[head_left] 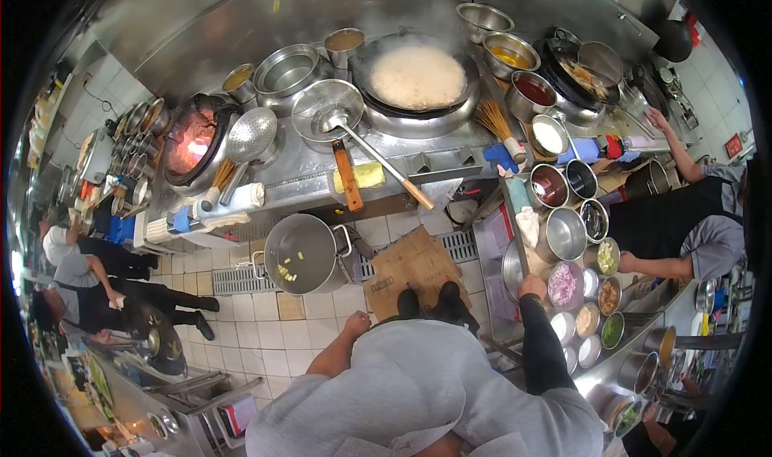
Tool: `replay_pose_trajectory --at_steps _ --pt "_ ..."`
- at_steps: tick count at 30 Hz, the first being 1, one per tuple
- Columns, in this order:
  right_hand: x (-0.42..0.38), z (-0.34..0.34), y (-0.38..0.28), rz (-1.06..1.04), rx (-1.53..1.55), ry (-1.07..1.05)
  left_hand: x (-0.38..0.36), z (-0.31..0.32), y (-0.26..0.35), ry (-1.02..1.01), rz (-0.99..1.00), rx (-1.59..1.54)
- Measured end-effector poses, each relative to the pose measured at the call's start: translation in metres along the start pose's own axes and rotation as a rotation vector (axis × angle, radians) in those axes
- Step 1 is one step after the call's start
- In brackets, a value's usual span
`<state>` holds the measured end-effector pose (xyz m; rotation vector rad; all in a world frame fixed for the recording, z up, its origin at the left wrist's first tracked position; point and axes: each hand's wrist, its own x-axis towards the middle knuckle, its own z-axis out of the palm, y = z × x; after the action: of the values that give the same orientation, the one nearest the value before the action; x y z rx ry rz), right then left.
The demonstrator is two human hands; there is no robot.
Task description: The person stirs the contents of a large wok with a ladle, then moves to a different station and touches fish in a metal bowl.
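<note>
My left hand [356, 322] hangs beside my body, its fingers curled in, with nothing showing in it. The big steel pot [328, 256] on the floor is the nearest thing to it, with a few pale pieces inside. My right hand [531, 286], below a dark sleeve, is closed at the edge of the side counter [522, 252]. Near it are a bowl of chopped purple onion [565, 284] and a steel bowl [566, 233]. A wok [418, 75] steams on the range, full of pale, bubbling liquid. A wire strainer [328, 110] and a wooden-handled ladle lie before it.
A flame burns in the left stove [193, 147]. A perforated skimmer [252, 134] and bamboo brushes [493, 119] lie along the range. Flattened cardboard [414, 268] covers the floor under my feet. A co-worker [683, 224] stands at the right, and other people [80, 280] work at the left.
</note>
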<state>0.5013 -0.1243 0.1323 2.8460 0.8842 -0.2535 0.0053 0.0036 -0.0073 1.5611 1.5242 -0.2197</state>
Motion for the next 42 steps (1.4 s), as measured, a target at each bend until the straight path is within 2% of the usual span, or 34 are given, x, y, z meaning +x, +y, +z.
replay_pose_trajectory --at_steps 14,17,29,38,42 --pt "-0.003 -0.007 -0.001 -0.037 0.008 -0.012 0.002 0.002 -0.005 0.037 0.089 0.067" --pt "-0.002 -0.004 -0.002 0.020 -0.008 0.013 0.002 0.002 -0.004 0.048 0.075 0.056" --pt "0.001 0.002 0.001 -0.001 -0.042 0.034 -0.001 -0.003 0.000 -0.001 0.038 0.030" --pt "0.001 0.000 0.001 -0.022 -0.024 -0.025 0.007 0.003 -0.007 -0.024 0.014 -0.017" --pt "0.001 0.004 0.002 -0.013 -0.018 0.012 0.000 0.000 0.000 0.002 0.051 0.025"
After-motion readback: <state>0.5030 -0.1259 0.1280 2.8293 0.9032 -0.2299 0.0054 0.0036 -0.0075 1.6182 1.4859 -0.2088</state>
